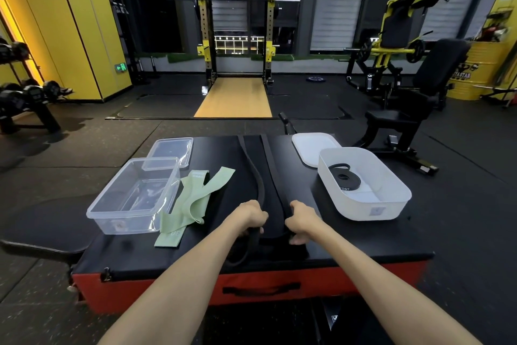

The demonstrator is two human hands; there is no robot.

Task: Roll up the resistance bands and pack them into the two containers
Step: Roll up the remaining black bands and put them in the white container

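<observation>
Black, long rubber resistance band (259, 188) is gripped near the bench's (363, 241) front edge by the curled left hand (251, 217) and right hand (303, 221), one strand each.

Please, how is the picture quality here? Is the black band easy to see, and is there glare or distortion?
Head view: dim light, so the black resistance band nearly merges with the black pad. Head view: pale reflections on the clear container. Head view: wide-angle distortion tilts the yellow wall at the left edge.
</observation>
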